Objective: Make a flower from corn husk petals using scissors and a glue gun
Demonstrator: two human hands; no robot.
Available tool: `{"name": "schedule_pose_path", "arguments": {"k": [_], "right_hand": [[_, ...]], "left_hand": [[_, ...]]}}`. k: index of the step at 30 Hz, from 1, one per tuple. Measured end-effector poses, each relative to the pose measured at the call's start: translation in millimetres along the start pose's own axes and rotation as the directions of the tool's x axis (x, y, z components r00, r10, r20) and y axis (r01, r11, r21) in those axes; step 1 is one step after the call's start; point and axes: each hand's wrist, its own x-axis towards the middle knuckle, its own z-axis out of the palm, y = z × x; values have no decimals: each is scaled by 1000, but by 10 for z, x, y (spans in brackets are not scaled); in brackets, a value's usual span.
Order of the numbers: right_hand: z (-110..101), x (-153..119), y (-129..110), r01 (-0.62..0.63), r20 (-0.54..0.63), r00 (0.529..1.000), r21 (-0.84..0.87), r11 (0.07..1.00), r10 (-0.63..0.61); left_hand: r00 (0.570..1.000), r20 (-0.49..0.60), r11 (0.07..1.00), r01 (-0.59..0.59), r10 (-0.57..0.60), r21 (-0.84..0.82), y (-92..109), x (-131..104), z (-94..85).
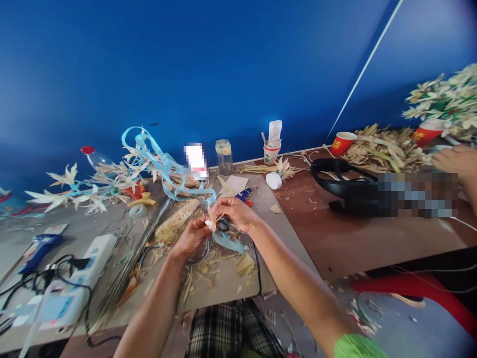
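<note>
Between my hands is a small cream flower that looks made of dried corn husk. My left hand pinches it low on the left side. From the right, the fingers of my right hand close on its upper part; the exact fingertip contact is too small to make out. Pale blue ribbon trails on the board just under my hands. Dark-handled scissors appear to lie behind the flower, partly covered. Left of my hands sits a dried corn cob, with husk scraps scattered nearer me.
Thin wires lie left of my forearm, beside a power strip and a blue glue gun. Behind stand a glass jar and a paper cup. At right are a black headset and another person's hand.
</note>
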Motion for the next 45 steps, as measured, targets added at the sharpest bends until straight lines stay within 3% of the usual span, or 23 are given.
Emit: {"name": "schedule_pose_path", "arguments": {"k": [5, 10, 15, 21, 25, 33, 45], "right_hand": [[-29, 69, 70, -17, -75, 997, -33, 999, 14], [-3, 52, 110, 35, 28, 999, -214, 976, -30], [95, 52, 210, 119, 15, 991, -512, 851, -129], [148, 94, 296, 86, -45, 987, -672, 736, -157], [166, 85, 300, 42, -75, 988, -705, 708, -133], [177, 94, 319, -65, -137, 990, -642, 764, -31], [144, 82, 271, 53, -59, 987, -756, 652, -148]], "left_hand": [[998, -54, 998, -18, 15, -63, -14, 32, -46], [982, -150, 971, -144, 116, -193, 33, 88, -118], [969, -199, 952, -195, 149, -235, 35, 118, -127], [965, -220, 951, -192, 139, -241, 8, 139, -117], [964, -239, 949, -181, 119, -258, 9, 149, -121], [961, -257, 952, -170, 103, -253, -8, 148, -119], [973, -227, 976, -95, 49, -194, -47, 167, -186]]}}
